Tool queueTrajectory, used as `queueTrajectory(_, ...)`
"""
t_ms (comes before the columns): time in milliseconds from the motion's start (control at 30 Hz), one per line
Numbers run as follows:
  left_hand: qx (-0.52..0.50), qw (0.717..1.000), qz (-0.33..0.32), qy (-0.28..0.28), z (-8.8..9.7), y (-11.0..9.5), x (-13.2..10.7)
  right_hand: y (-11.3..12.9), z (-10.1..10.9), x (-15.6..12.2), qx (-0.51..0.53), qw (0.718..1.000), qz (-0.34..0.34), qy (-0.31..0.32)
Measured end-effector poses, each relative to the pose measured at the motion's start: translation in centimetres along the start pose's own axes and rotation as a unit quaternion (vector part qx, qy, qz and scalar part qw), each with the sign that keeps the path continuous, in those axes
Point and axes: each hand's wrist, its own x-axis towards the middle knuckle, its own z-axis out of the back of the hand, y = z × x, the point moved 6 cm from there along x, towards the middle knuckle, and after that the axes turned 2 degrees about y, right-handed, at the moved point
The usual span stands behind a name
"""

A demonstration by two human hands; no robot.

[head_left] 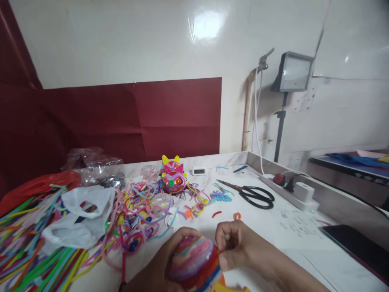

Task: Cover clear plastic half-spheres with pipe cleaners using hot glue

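My left hand (158, 265) is wrapped round a rounded form covered in coiled pink, blue, white and red pipe cleaners (194, 259), low in the middle of the view. My right hand (235, 243) is closed in a pinch against the right upper side of that form; what its fingers hold is hidden. A yellow piece shows under the form at the bottom edge.
A heap of coloured pipe cleaners (33, 243) and a white plastic bag (80, 219) lie left. A finished pink pipe-cleaner figure (173, 176) stands behind. Black scissors (253, 194), a power strip (291, 190), a small digital clock (199, 171) and a dark phone (355, 245) lie right.
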Motion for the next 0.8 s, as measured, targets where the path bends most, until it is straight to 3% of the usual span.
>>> queueTrajectory(300, 0.055, 0.998, 0.008, -0.013, 0.7, 1.4, 1.0, -0.7, -0.1, 0.3, 0.002, 1.000, -0.030, 0.001)
queueTrajectory(467, 0.092, 0.995, 0.012, -0.019, 1.2, 2.1, 0.2, -1.1, -0.1, 0.4, -0.005, 0.999, -0.035, -0.002)
queueTrajectory(667, 0.132, 0.986, 0.057, -0.088, 1.5, 1.4, -1.0, -1.4, -0.1, 0.3, -0.014, 0.999, -0.033, 0.009)
queueTrajectory(800, 0.087, 0.993, 0.060, -0.049, 0.5, 0.8, -0.8, -1.2, -0.3, 0.1, -0.029, 0.999, -0.041, 0.006)
